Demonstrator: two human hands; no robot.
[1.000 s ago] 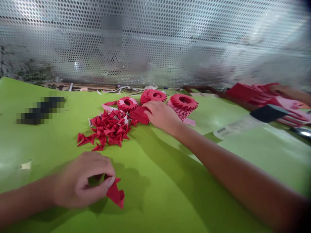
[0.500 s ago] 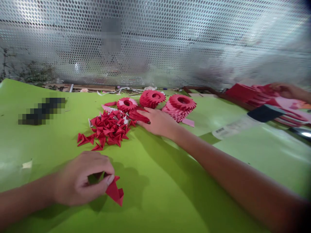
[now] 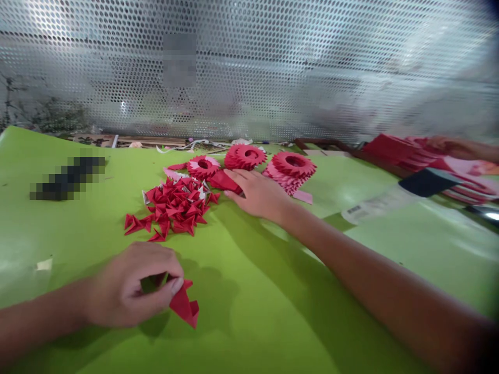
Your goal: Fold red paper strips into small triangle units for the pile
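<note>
Between the thumb and index finger of my left hand [image 3: 134, 285] is a folded red paper piece [image 3: 184, 305] with pointed tips, held just over the green tabletop. My right hand [image 3: 259, 193] is stretched across the table, its thumb and fingers around red paper [image 3: 223, 181] beside the paper rings; its fingers partly cover that paper. Left of it lies a pile of folded red paper triangles [image 3: 177, 205], a few white ones among them. Behind stand a small red-and-pink ring [image 3: 203, 167], a red ring stack [image 3: 244, 157] and a taller pink-red one [image 3: 288, 169].
A clear-and-dark bottle or tube [image 3: 390, 195] lies at the right. Farther right, another person's hand [image 3: 454, 148] is over red and pink paper sheets [image 3: 397, 150]. A blurred dark object [image 3: 68, 178] lies at the left. A perforated metal panel [image 3: 249, 72] rises behind the table.
The red paper under my right fingers has shifted slightly and shows more of its face. My left hand stays nearly still with its red piece. The other person's hand has moved a little.
</note>
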